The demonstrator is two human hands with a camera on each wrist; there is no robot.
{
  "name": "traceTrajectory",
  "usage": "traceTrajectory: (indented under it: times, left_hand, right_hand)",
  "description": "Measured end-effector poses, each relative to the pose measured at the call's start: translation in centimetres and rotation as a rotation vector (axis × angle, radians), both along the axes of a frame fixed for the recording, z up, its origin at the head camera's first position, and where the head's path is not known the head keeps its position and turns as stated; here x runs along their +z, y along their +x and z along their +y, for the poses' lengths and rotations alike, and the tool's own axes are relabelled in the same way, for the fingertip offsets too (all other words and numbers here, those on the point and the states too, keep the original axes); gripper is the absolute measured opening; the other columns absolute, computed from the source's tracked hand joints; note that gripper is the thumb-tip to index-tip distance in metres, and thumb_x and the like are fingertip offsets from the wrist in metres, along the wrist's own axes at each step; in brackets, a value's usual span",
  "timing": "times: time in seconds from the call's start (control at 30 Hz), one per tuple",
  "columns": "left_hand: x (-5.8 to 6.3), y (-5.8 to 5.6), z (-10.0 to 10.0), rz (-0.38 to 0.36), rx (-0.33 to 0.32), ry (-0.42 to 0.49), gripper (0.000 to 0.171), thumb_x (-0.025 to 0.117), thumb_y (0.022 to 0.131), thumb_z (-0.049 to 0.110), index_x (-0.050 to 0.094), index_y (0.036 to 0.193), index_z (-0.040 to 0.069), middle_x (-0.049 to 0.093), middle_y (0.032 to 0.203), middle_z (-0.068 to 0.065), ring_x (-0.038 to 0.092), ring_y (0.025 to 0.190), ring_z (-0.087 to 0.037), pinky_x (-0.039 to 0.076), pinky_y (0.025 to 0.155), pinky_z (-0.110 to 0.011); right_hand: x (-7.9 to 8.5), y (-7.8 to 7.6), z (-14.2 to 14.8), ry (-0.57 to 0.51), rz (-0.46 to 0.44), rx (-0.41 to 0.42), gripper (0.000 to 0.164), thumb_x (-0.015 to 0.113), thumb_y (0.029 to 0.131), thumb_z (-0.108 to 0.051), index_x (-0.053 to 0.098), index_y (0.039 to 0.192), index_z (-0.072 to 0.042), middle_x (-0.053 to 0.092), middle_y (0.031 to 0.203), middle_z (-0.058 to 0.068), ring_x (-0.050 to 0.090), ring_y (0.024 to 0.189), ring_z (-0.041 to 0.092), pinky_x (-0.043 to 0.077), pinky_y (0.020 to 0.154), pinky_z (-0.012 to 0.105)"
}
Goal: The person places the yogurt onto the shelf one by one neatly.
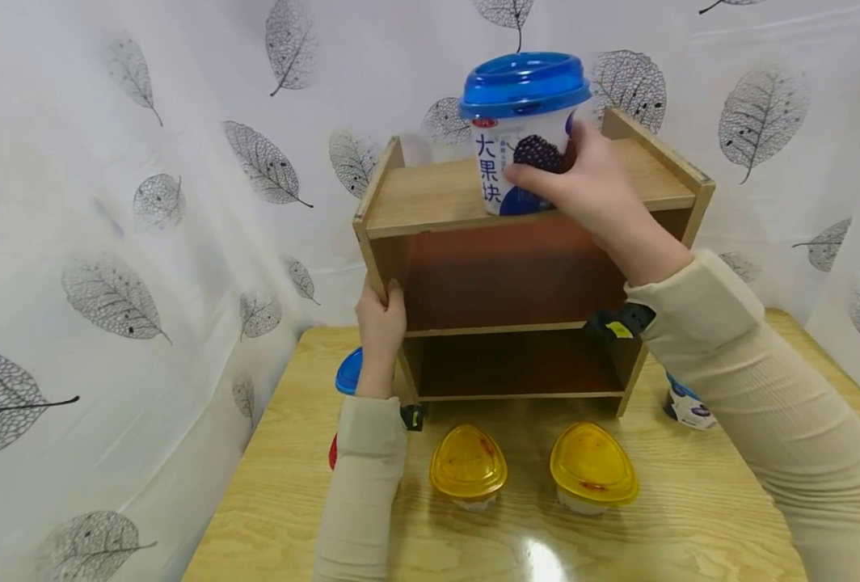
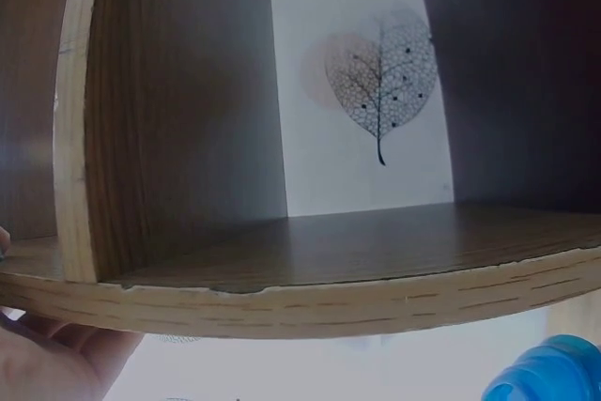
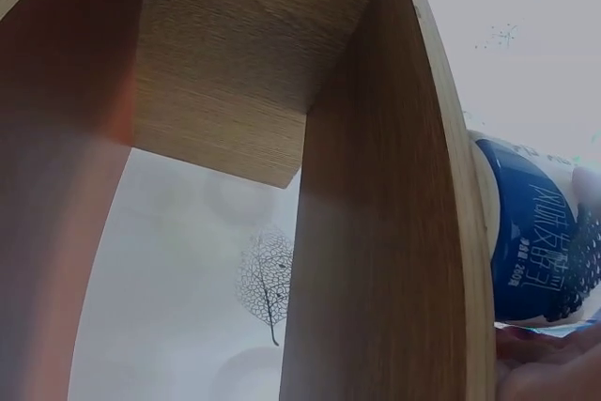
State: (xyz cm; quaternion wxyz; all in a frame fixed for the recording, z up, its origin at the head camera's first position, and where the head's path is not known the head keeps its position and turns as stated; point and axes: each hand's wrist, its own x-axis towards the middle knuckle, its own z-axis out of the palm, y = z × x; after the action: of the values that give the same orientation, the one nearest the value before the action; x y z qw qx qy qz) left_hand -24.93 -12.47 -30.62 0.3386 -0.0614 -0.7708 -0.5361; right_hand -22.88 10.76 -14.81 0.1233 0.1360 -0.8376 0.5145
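**A big cup at the top of the wooden shelf, one hand on each**

From where I stand, I see a person who has both hands busy. The right hand (image 1: pixel 583 178) is grasping a big white cup (image 1: pixel 520 129), with the thumb across its front, below the blue lid (image 1: pixel 524 85). On the cup there are large blue characters and a picture of a dark berry. The cup is upright, a little tilted, and its bottom is at the front edge of the top board (image 1: pixel 430 194); whether the board carries its weight, I cannot tell.

The left hand (image 1: pixel 382 323) is grasping the left side wall (image 1: pixel 389 263) of the wooden shelf (image 1: pixel 513 328), with the fingers around its front edge. The shelf stands on a light wooden desk (image 1: pixel 284 461).

In front of the shelf, two cups with yellow lids stand apart, the left one (image 1: pixel 469 465) and the right one (image 1: pixel 593 465). Beside the left arm, a blue lid (image 1: pixel 348 372) and a red thing (image 1: pixel 332 453) are partly hidden. To the right of the shelf there is a white and purple cup (image 1: pixel 690 408), partly covered by the right sleeve (image 1: pixel 765 396). Behind everything hangs a white sheet (image 1: pixel 190 89) with grey leaves.
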Motion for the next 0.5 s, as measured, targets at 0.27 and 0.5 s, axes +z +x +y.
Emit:
traceTrajectory:
  times: [0.27, 0.5]
  left_hand:
    - [0.0, -0.1, 0.0, -0.005, 0.008, -0.003, 0.03, 0.045, 0.087, 0.008, 0.05, 0.114, -0.005, 0.057, 0.108, -0.022, 0.054, 0.1, -0.03, 0.043, 0.084, -0.041]
    - [-0.2, -0.2, 0.0, -0.005, 0.012, -0.005, 0.03, 0.045, 0.087, 0.008, 0.051, 0.114, -0.004, 0.057, 0.108, -0.022, 0.054, 0.099, -0.03, 0.043, 0.083, -0.041]
  right_hand:
    - [-0.1, 0.5, 0.8, -0.152, 0.035, -0.021, 0.065, 0.066, 0.079, -0.024, 0.031, 0.134, -0.012, 0.045, 0.126, 0.012, 0.045, 0.111, 0.021, 0.036, 0.094, 0.036]
    - [0.0, 0.7, 1.1, -0.149, 0.071, -0.077, 0.059, 0.065, 0.08, -0.021, 0.037, 0.131, -0.011, 0.047, 0.125, 0.011, 0.048, 0.109, 0.022, 0.038, 0.092, 0.033]
